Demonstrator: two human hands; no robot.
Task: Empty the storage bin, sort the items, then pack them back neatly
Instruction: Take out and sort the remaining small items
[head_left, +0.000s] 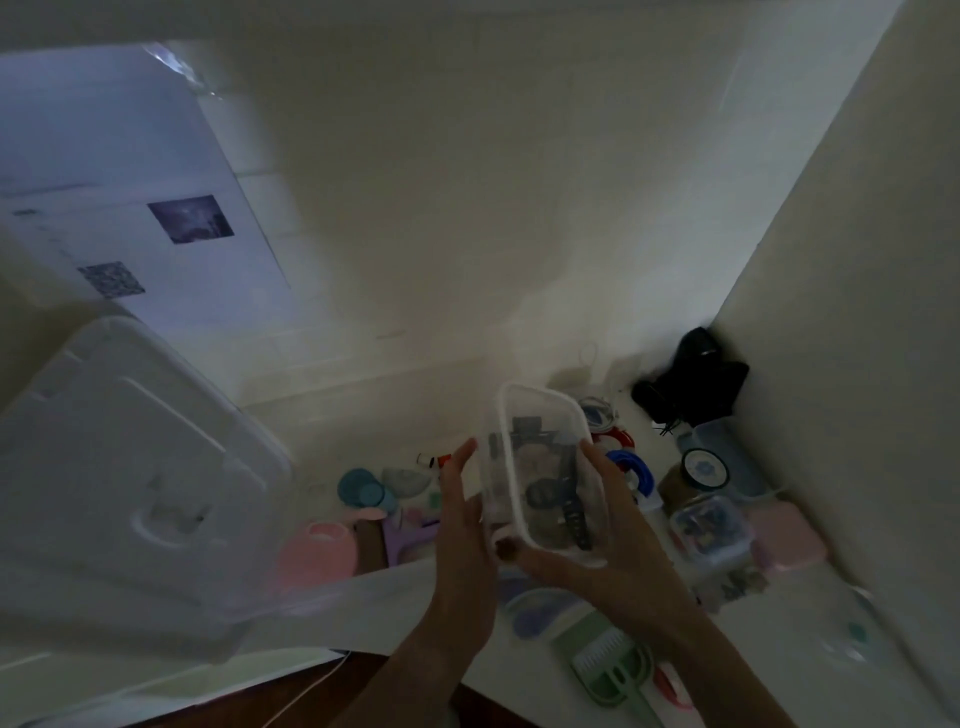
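blur: my clear container (545, 467) held dark bits I couldn't identify | cut off: green scoop (608, 670) at bottom edge | hidden: pink box (317, 556) partly behind white lid (130, 467)

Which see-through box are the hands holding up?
The tall clear box with dark things inside, between the left hand and right hand. The smaller clear box lies on the table.

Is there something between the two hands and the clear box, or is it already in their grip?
Nothing visible stands between. The clear box is already in the grip of both hands: the right hand holds it from below and the side, and the left hand lies along its left wall.
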